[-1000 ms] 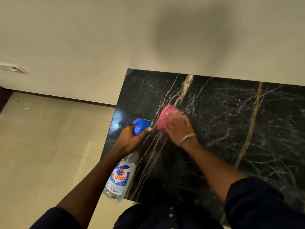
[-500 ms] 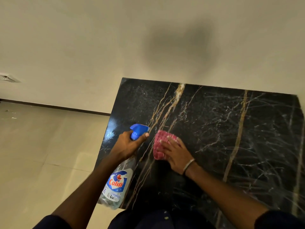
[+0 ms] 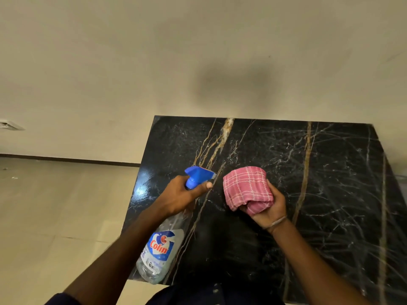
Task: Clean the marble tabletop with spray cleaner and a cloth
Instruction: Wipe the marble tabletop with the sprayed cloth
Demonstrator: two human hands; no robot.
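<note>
Left hand (image 3: pixel 179 194) grips the spray bottle (image 3: pixel 161 249) by its neck, blue nozzle (image 3: pixel 198 175) pointing over the black marble tabletop (image 3: pixel 330 183). Right hand (image 3: pixel 267 208) clutches the bunched pink cloth (image 3: pixel 246 188) just beside it — seemingly lifted off the stone.

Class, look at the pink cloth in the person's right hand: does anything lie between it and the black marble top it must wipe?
Nothing visible does. The right hand holds the pink cloth bunched above the marble tabletop, whose surface under and around it is bare. The spray bottle stays off to the left in the left hand.
</note>
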